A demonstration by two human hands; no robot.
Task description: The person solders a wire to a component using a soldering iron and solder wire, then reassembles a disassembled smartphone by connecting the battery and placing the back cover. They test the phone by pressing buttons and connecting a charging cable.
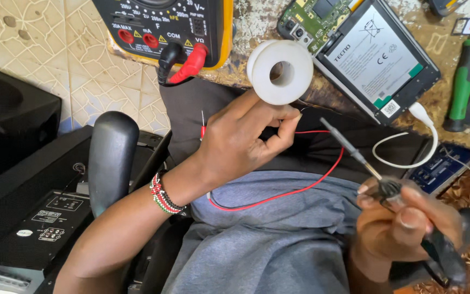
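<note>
My left hand (246, 144) is raised over my lap, fingers pinched together just under a white solder spool (281, 71), apparently gripping a thin strand from it; the strand itself is too fine to make out. A beaded bracelet (162, 195) is on that wrist. My right hand (403, 223) grips a dark soldering iron (354, 147) whose slim tip points up and left toward the left fingers. A red lead (300, 188) loops across my lap between the hands.
A yellow-edged multimeter (164, 27) with red and black plugs sits on the bench edge. An opened phone with its battery (373, 57) and a white cable lies to the right, beside a green-handled screwdriver (463, 76). A black speaker box (33, 218) stands at the left.
</note>
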